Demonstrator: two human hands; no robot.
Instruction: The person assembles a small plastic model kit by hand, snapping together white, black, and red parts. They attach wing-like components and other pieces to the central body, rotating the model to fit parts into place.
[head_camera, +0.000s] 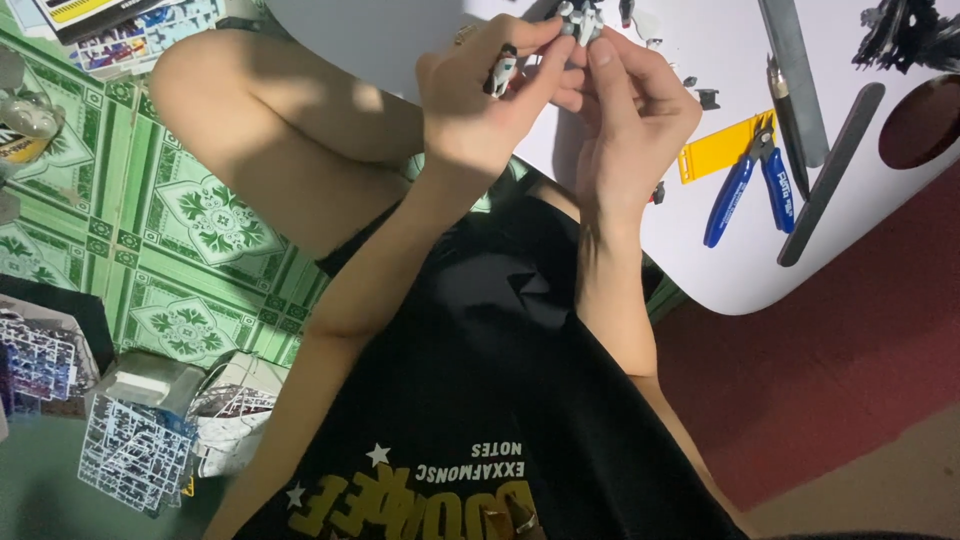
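Grey-and-white model assembly (580, 20) sits at the top centre of the frame, pinched between the fingertips of both hands over the white table (700, 270). The right hand (635, 110) presses its thumb up against it; the left hand (480, 95) also pinches it and tucks a small white piece (503, 72), possibly another part, in its fingers. Part of the figure looks joined, yet loose bits (706, 97) near blue nippers (752, 185) and uncut runners (135, 450) at lower left suggest much remains.
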